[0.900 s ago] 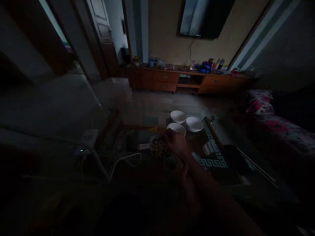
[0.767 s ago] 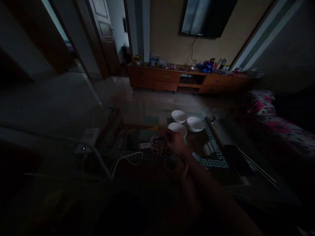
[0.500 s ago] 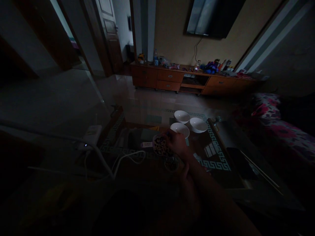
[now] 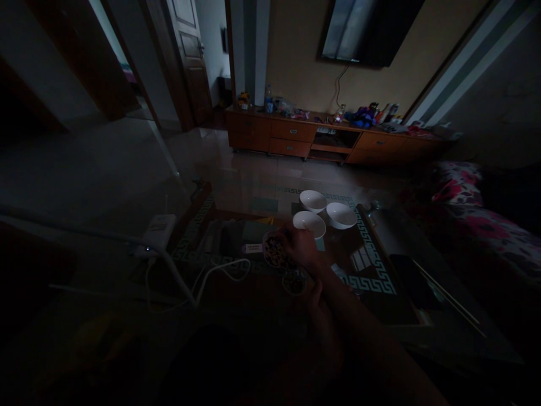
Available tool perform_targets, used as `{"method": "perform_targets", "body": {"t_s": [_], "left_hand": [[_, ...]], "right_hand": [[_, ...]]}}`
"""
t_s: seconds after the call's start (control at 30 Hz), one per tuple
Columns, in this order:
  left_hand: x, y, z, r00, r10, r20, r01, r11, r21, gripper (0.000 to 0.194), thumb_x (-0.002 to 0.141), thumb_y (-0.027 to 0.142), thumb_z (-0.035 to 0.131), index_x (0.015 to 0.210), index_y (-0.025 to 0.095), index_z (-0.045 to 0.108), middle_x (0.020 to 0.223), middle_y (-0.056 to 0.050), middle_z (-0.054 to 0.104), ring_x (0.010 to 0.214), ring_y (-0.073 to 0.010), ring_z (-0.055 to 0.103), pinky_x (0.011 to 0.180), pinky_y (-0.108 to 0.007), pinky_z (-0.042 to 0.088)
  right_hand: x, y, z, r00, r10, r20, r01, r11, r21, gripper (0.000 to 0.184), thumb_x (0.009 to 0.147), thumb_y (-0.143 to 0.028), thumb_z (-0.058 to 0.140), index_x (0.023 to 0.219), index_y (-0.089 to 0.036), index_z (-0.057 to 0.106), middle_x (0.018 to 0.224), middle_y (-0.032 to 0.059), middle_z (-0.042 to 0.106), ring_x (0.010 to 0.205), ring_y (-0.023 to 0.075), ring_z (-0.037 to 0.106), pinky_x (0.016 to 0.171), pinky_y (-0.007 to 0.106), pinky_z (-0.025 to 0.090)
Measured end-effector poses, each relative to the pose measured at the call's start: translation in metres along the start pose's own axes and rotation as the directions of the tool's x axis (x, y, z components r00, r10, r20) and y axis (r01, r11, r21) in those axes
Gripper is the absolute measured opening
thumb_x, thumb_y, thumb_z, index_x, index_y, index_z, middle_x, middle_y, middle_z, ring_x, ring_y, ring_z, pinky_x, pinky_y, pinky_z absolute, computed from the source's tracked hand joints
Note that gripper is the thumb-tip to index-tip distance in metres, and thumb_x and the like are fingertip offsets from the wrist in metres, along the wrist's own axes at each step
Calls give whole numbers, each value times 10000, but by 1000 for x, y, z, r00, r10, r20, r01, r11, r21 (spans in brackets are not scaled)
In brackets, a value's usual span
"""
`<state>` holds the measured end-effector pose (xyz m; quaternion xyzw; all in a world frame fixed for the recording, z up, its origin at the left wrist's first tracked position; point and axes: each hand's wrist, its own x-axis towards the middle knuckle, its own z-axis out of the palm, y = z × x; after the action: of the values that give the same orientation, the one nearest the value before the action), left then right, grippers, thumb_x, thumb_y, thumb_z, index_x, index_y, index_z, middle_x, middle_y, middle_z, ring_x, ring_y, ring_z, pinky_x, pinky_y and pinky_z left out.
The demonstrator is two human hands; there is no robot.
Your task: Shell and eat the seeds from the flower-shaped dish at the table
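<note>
In the dim light, my right hand (image 4: 301,246) reaches over a clear tub of small mixed light and dark pieces (image 4: 275,252). Its fingers are bent down at the tub's right rim, and their tips are hidden. A pale label tab (image 4: 252,248) sticks out from the tub's left side. Just below stands a small round glass jar (image 4: 294,282) with dark bits inside. My left hand (image 4: 318,301) is by the jar's right side, under my right wrist; darkness hides its grip. Three white bowls, including the nearest bowl (image 4: 309,224), stand beyond my right hand.
A glass-topped table (image 4: 270,307) carries everything. Left are a white device (image 4: 159,231) and a looping white cable (image 4: 226,265). Chopsticks (image 4: 450,299) lie beside a dark flat object (image 4: 416,279) at right. Beyond are a wooden cabinet (image 4: 291,132) and a floral sofa (image 4: 473,225).
My right hand's fingers have shifted slightly left and closer over the tub's contents. My left hand stays by the small jar. The bowls have not moved.
</note>
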<state>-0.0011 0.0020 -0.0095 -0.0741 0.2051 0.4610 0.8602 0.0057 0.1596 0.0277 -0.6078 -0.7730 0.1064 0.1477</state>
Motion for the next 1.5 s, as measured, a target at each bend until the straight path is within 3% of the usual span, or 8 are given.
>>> {"method": "perform_targets", "body": {"t_s": [0.2,0.5,0.93,1.07,1.13,1.23,1.3,1.5], "left_hand": [[-1,2,-3,1000,-28,9,28,999,43,712,829,754,681,1146,119,736,1239,-228,687,1271,-442,609,1127,-557,475],[-2,0,-3,999,-30,21,29,996,83,694,833,747,681,1166,139,718,1307,-225,658,1327,-452,575,1139,-557,469],[-5,2,4,1000,-12,2,12,997,79,719,803,764,706,1152,135,715,1247,-218,681,1261,-450,611,1113,-573,485],[-6,1,8,999,-26,41,22,995,93,703,800,756,711,1127,133,724,1216,-220,693,1265,-449,610,1113,-565,485],[-7,-1,14,996,-42,73,34,994,106,682,809,728,726,1166,147,725,1236,-206,696,1267,-432,615,1116,-544,485],[-9,-7,24,989,-99,114,82,986,143,645,843,678,741,1198,140,729,1257,-208,697,1258,-408,627,1119,-515,483],[-9,-10,28,983,-137,123,116,979,167,629,849,666,750,1167,123,738,1223,-222,705,1241,-406,636,1110,-510,488],[-5,-20,28,982,-150,112,131,978,160,602,814,664,780,1114,143,737,1180,-216,711,1205,-415,648,1072,-527,512]], "right_hand": [[-1,-4,-1,1000,-8,21,8,1000,7,245,1080,-358,499,1160,-209,676,1039,83,807,932,242,756,782,297,453],[-2,8,3,997,-10,-77,17,996,93,292,1076,-404,519,1167,-199,706,1003,100,804,927,239,752,808,299,507],[-2,2,7,1000,-28,9,27,997,67,274,1075,-381,527,1165,-202,713,1063,93,809,962,240,756,826,300,496],[-4,6,-4,997,-14,-79,25,990,139,252,1066,-362,509,1113,-207,702,1017,85,805,905,229,741,787,290,485],[-6,17,-17,976,47,-211,-10,985,174,282,1074,-380,476,1087,-204,696,991,88,800,847,224,729,742,287,464],[-11,37,-38,870,229,-436,-173,971,166,326,1083,-411,452,1088,-189,691,951,97,790,808,228,711,695,284,406],[-14,49,-47,813,317,-488,-295,947,125,329,1078,-425,471,1095,-189,701,884,88,777,761,221,688,669,277,357],[-18,55,-50,832,357,-425,-352,931,93,330,1072,-455,510,1090,-219,740,867,73,785,744,218,701,665,279,354]]}}
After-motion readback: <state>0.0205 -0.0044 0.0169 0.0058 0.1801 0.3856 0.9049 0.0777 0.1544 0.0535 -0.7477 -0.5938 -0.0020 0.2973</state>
